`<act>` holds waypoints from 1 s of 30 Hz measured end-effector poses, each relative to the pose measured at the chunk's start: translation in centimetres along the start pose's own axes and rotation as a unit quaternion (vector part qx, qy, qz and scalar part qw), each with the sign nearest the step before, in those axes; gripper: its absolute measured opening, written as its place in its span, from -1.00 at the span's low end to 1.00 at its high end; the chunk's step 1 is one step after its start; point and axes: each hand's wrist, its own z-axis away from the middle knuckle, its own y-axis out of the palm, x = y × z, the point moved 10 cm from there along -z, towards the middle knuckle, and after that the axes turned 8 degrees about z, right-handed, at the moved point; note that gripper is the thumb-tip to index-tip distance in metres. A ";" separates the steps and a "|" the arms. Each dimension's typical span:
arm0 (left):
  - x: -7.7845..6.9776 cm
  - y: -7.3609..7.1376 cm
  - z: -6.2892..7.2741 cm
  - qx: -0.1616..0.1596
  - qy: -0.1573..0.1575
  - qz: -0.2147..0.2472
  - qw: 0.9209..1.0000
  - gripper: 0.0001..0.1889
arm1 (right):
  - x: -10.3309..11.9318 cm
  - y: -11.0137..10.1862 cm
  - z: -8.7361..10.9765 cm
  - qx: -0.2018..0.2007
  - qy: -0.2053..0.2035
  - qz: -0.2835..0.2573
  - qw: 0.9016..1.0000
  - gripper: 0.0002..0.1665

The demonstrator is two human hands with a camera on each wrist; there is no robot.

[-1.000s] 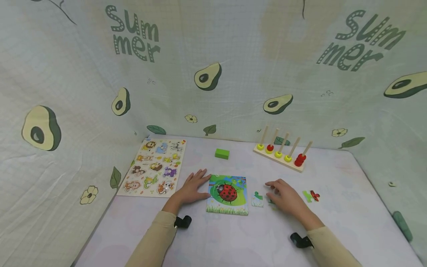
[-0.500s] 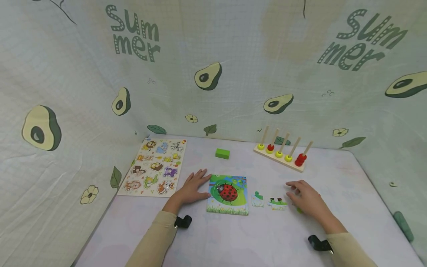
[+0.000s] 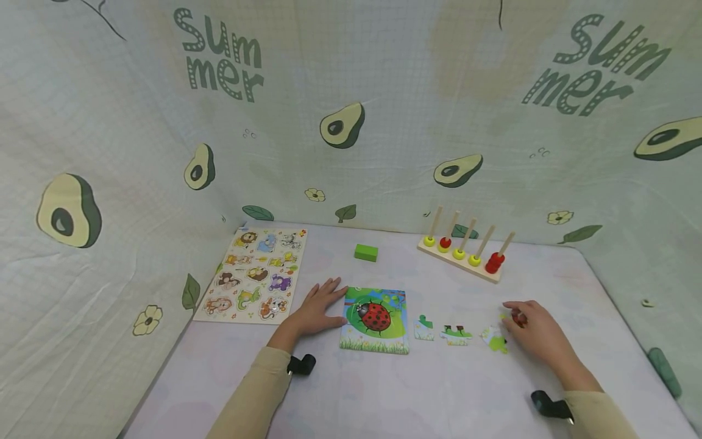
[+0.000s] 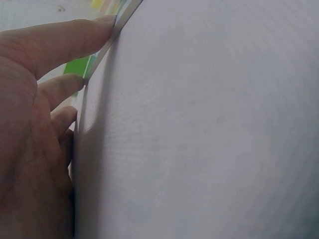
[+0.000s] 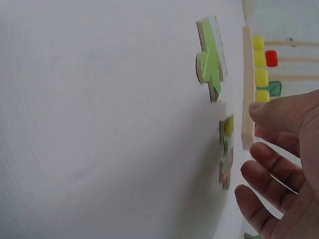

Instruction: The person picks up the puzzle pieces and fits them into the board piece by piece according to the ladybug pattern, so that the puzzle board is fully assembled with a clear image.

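- Our left hand point(image 3: 315, 310), fingers outstretched, touches the ladybug puzzle point(image 3: 375, 320), about midway across the tabletop point(image 3: 384, 396).
- Our right hand point(image 3: 540, 335), loosely curved, gripping nothing, hovers by a red piece point(image 3: 518, 317), nearer the tabletop's right edge.

Left grip point(image 4: 30, 114), a bare hand, at the left margin. The thumb, uppermost, extends rightward, its tip against the pale edge of a thin board point(image 4: 130, 13) that runs obliquely from the upper border; below it, the other fingers overlap in a receding row, the nearest appearing to meet the same edge. A bright green patch point(image 4: 76, 65) shows between thumb and fingers. The pale tabletop point(image 4: 209, 124) fills centre and right, a soft shadow point(image 4: 103, 99) following the board's edge.
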 end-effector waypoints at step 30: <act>-0.2 -0.1 0.2 0.002 -0.004 0.003 1.000 -0.17 | -2.4 0.8 -0.6 0.067 0.075 -0.040 0.994 -0.23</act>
